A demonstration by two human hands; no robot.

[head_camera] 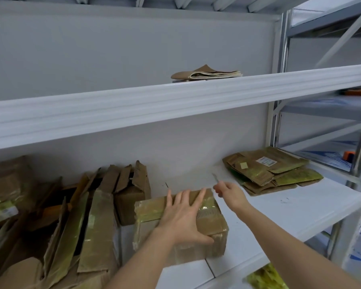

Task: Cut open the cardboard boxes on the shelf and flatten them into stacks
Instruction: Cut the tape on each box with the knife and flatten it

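A taped brown cardboard box (215,224) stands closed on the white shelf (279,213). My left hand (183,217) lies flat on its top with fingers spread and the thumb against the front edge. My right hand (230,193) hovers just beyond the box's far right corner and pinches a thin blade (215,177) that points up and away. A stack of flattened boxes (273,170) lies at the shelf's right end. Another small box (131,197) with torn flaps stands behind, to the left.
Opened boxes with raised flaps (75,222) crowd the left of the shelf. A folded cardboard pile (206,73) lies on the upper shelf, whose white front beam (175,101) overhangs. Grey metal racking (342,122) stands to the right. Bare shelf lies between box and stack.
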